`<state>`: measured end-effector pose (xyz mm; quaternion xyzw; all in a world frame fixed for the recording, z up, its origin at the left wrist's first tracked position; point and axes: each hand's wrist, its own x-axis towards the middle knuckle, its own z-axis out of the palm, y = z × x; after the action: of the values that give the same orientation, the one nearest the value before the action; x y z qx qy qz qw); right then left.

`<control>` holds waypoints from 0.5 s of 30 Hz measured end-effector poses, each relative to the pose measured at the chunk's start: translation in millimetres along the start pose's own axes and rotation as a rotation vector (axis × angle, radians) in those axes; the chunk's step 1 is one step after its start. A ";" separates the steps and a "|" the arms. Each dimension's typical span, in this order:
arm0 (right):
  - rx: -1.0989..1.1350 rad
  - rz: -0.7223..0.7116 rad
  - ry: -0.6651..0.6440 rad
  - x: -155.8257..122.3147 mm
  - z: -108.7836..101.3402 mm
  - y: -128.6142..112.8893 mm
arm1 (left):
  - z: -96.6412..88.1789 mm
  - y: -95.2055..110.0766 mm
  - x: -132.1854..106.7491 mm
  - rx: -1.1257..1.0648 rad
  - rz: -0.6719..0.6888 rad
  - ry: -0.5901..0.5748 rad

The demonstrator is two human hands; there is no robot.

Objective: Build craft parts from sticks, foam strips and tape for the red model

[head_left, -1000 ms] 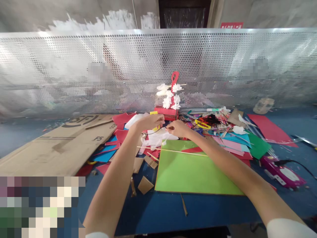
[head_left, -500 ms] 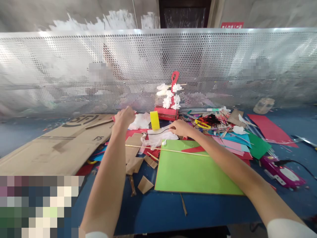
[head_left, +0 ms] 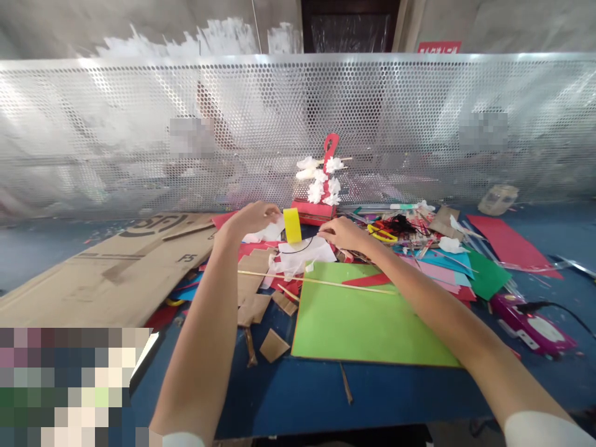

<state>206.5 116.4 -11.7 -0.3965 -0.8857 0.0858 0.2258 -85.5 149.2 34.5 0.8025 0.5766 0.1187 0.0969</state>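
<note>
My right hand is pinched on a black string, which curves away to the left over white tissue paper. My left hand hovers over crumpled white paper, its fingers loosely bent and apart with nothing seen in them. Close to its fingertips stands a yellow band, upright like a roll. Behind it is a red paper-covered base carrying an upright red strip with a looped top and white paper blossoms.
A green board lies in front, with a thin wooden stick across it. Flattened cardboard covers the left. To the right are coloured papers, yellow-handled scissors and a magenta power strip. A perforated metal screen stands behind.
My left hand has moved right toward the yellow band, and its fingers have loosened. My right hand stays nearly in place, still pinching the black string.
</note>
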 end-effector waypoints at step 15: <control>0.042 -0.040 0.042 -1.6 -7.8 7.0 | 14.0 15.4 0.0 -0.296 0.235 -0.186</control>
<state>215.8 119.7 -7.7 -0.3755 -0.8865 0.0913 0.2544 -67.4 144.1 25.7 0.8488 0.4439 0.1379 0.2521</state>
